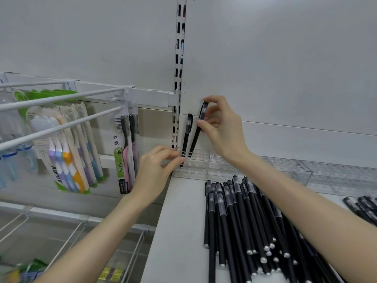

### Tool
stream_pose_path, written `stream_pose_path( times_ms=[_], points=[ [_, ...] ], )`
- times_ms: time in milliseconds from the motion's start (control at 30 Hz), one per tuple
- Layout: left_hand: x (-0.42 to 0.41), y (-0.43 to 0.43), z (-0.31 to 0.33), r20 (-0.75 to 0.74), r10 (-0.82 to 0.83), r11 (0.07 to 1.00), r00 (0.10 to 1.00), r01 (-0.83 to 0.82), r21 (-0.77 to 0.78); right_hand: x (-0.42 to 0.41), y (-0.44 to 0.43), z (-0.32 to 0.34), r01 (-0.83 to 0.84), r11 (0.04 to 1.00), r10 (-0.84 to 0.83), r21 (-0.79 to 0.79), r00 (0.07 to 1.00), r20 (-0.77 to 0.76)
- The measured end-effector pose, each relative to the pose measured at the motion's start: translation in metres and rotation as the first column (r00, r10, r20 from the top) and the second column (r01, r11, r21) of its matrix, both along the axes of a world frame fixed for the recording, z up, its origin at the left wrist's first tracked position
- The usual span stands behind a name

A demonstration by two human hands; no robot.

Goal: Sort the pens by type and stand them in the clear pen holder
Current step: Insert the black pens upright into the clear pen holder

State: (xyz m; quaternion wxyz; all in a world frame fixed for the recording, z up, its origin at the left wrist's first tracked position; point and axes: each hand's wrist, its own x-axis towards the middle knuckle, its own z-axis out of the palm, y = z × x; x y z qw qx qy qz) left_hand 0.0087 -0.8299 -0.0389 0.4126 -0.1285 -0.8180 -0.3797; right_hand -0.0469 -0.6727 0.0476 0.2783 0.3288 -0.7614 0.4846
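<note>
Nearest me the loose pile of black pens [244, 221] lies flat on the white shelf [179, 221], with a smaller bunch of pens [363, 207] well apart at the right edge; so the sorting has barely begun; further in, my left hand [157, 166] has its fingertips drawn together, pinching the foot of the standing pen [186, 137] where it enters the left corner of the clear pen holder [200, 166]; just beside it, my right hand [220, 127] pinches the tilted pen [197, 129] near its cap, thumb below and fingers above, its tip already at the next hole; I judge the step in hand is seating this second pen; next I must bring it upright, press it down, then let go; beyond, the slotted upright [179, 58] climbs the wall.
</note>
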Motion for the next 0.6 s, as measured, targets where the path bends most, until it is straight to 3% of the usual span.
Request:
stream_pose_path(
  times_ms=[400,600],
  points=[
    [-0.001,0.002,0.002,-0.002,0.02,1.0,1.0,-0.02,0.004,0.004,0.001,0.0,0.019,0.979,-0.032,0.205,0.998,0.059],
    [0.001,0.004,0.009,0.086,0.055,0.998,0.995,-0.053,-0.027,0.015,0.006,0.003,0.075,0.943,-0.082,0.324,0.997,0.007]
  ],
)
